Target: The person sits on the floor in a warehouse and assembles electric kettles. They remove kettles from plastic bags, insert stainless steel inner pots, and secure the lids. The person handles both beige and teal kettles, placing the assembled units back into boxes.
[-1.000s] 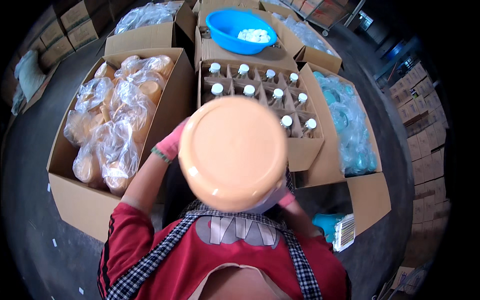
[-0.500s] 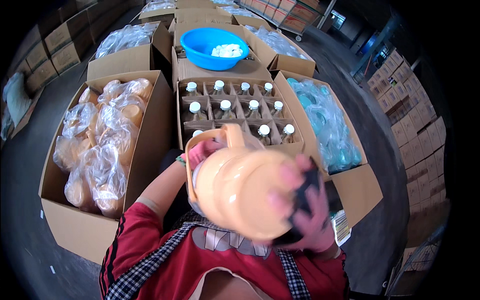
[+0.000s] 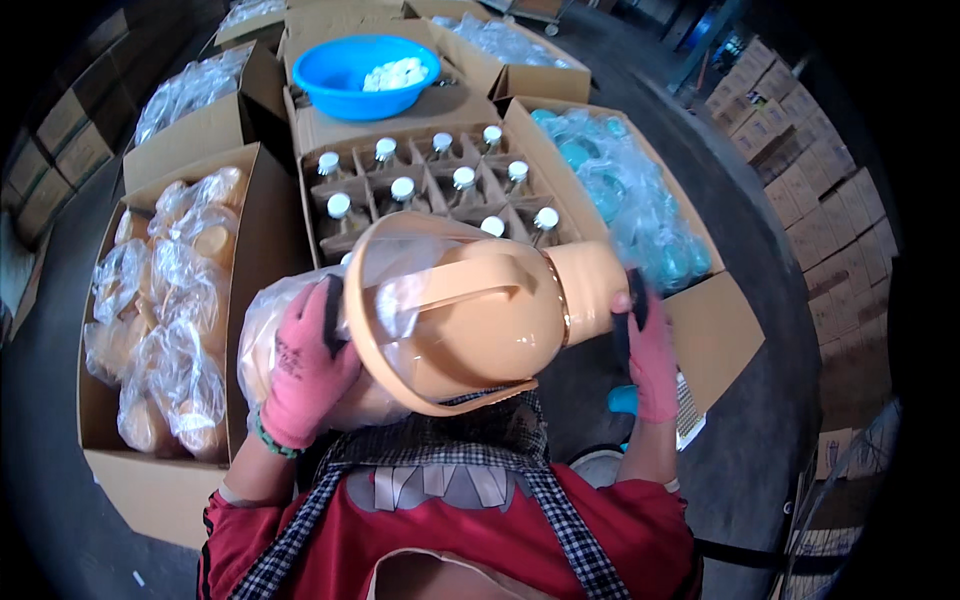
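A peach vacuum flask (image 3: pixel 490 335) lies sideways in front of my chest, its cap end to the right. Clear plastic bag (image 3: pixel 275 325) covers its left part. My left hand (image 3: pixel 308 370), in a pink and black glove, is wrapped round the bagged body beside the hoop-shaped carrying handle (image 3: pixel 360 335). At the other end, my right hand (image 3: pixel 648 350), also gloved, has its fingers on the edge of the cap (image 3: pixel 590 290). A second, fixed side handle (image 3: pixel 450 285) faces up.
An open carton (image 3: pixel 265 190) of bagged peach flasks stands left. Ahead, a divided carton (image 3: pixel 420 170) holds several white-capped bottles, with a blue basin (image 3: pixel 365 78) of white pieces behind. On the right is a carton (image 3: pixel 625 200) of bagged teal items. Stacked boxes (image 3: pixel 800 190) line the far right.
The flask has turned from tilted toward me to lying crosswise, cap to the right. My left hand has come back onto its bagged body; my right hand has moved up and outward.
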A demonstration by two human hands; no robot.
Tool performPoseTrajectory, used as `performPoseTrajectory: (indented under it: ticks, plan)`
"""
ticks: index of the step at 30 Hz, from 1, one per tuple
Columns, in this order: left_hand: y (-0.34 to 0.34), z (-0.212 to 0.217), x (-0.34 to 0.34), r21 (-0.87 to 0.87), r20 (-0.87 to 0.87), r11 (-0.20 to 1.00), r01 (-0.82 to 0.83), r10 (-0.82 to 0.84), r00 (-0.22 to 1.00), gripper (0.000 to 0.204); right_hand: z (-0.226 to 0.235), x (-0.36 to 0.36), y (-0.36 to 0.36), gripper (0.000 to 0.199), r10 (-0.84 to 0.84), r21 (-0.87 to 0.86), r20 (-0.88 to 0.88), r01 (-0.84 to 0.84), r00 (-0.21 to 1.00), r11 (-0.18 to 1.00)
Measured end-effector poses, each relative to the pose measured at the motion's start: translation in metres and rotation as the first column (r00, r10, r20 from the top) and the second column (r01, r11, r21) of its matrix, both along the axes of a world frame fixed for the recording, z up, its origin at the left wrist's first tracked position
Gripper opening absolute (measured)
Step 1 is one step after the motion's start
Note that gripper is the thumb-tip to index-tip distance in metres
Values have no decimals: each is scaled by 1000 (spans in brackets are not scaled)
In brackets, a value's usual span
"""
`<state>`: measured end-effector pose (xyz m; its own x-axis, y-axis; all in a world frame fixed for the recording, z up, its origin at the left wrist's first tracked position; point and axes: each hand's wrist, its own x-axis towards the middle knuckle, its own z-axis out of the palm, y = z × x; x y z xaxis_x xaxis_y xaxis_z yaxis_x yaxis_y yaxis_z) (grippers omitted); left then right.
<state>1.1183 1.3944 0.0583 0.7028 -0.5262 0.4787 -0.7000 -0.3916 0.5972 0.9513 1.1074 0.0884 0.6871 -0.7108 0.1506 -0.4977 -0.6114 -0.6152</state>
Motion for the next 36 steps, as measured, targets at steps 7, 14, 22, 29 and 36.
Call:
performPoseTrajectory:
  ticks: [7, 14, 22, 29, 36]
  plan:
    - [-19, -34, -15, 371, 127, 907, 201, -264, 956, 71, 11, 48, 85, 61, 720, -382, -392, -813, 573, 439]
    - [52, -65, 29, 124, -173, 967, 222, -199, 965, 78, 5, 55, 46, 44, 614, -286, -384, -722, 689, 630]
    - [94, -144, 33, -171, -398, 872, -459, 365, 842, 22, 18, 94, 46, 42, 598, -237, -243, -644, 764, 727]
    - [62, -90, 4, 200, 93, 979, -49, 30, 995, 14, 38, 81, 8, 30, 227, 253, 547, -417, 806, 873]
    - [9, -124, -24, -97, -734, 480, 872, -626, 262, 47, -127, 116, 83, 44, 501, 9, 400, -550, 767, 835]
